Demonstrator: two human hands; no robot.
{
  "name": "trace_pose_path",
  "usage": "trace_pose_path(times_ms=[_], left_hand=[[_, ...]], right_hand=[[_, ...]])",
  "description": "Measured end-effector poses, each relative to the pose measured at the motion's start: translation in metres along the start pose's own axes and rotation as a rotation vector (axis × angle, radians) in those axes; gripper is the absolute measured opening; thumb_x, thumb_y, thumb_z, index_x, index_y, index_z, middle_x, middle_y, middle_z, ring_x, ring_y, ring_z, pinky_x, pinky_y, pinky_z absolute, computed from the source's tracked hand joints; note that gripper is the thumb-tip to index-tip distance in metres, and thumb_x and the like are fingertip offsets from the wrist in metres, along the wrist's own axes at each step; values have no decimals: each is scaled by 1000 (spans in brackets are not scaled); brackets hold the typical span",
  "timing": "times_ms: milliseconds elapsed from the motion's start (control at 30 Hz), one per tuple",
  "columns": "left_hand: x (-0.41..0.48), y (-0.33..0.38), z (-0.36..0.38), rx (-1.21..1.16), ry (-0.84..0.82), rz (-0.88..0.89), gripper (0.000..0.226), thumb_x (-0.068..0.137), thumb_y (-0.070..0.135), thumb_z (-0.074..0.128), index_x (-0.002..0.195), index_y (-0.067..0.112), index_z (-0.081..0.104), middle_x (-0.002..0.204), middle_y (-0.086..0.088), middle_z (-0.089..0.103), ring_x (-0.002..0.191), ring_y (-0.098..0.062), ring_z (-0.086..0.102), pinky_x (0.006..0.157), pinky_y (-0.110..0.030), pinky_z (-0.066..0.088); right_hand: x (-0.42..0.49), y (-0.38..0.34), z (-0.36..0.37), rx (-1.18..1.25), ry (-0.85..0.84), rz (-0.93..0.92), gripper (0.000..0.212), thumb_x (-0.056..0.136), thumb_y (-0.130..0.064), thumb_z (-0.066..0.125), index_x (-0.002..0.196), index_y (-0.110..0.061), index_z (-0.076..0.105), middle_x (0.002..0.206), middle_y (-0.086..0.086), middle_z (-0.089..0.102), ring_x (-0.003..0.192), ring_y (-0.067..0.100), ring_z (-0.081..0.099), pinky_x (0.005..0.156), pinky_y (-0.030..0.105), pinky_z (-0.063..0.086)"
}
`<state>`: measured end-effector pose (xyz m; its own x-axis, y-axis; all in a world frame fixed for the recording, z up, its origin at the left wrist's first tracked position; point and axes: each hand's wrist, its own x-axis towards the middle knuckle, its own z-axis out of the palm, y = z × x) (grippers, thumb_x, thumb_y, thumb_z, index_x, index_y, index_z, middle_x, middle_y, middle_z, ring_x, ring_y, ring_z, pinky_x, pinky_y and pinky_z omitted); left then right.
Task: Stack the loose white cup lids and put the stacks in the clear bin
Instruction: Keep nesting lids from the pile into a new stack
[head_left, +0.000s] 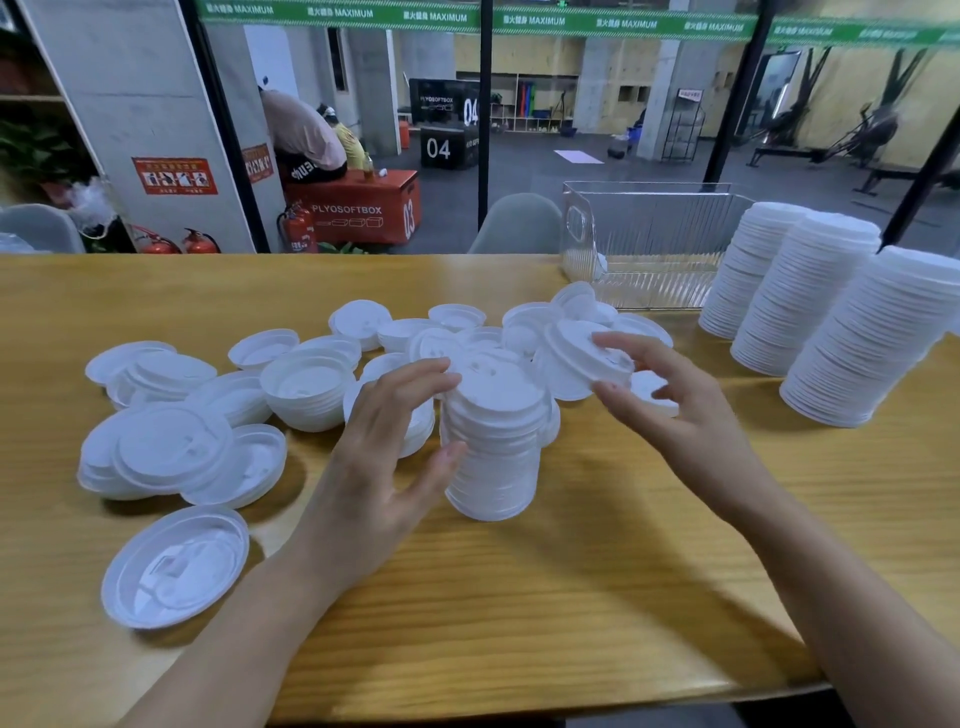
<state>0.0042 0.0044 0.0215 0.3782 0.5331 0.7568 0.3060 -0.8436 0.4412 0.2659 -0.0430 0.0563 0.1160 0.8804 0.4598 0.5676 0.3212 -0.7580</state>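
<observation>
Left hand, fingers spread, touched short lid stack on wooden table; right hand pinched single lid; clear bin behind.

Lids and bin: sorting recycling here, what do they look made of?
Lids: likely thin moulded plastic, white, smooth with a faint sheen and crisp thin rims; coated pulp can't be excluded. Bin: clear rigid plastic, glossy, with see-through ribbed walls.
</observation>
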Motion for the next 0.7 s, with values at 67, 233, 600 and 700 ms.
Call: trace_pose_path(times_ms=[67,233,600,700], left_hand=[[0,0,-1,6,26,-10,48,92,29,58,136,26,41,141,5,48,130,-19,47,102,-34,43],[1,1,-2,11,66,-11,49,91,29,58,137,25,41,141,7,46,128,-20,49,99,-24,41],[1,2,-3,23,17,14,39,93,27,56,131,26,48,140,0,47,132,-18,45,105,-32,39],[1,2,-3,40,5,23,33,94,27,56,127,24,52,136,-4,51,131,-20,47,108,-26,35]], right_hand=[[3,-14,7,2,-75,-47,46,77,-59,61,120,-45,61,121,-22,61,117,0,49,85,1,30],[11,-30,23,-18,-234,-106,39,81,-47,67,120,-46,61,126,-34,56,125,2,42,92,4,31],[11,-25,29,-109,-236,-208,46,76,-61,64,121,-50,61,134,-33,51,127,7,40,105,19,32],[11,-22,30,-130,-230,-225,48,76,-61,65,121,-50,60,136,-33,49,127,9,40,105,18,31]])
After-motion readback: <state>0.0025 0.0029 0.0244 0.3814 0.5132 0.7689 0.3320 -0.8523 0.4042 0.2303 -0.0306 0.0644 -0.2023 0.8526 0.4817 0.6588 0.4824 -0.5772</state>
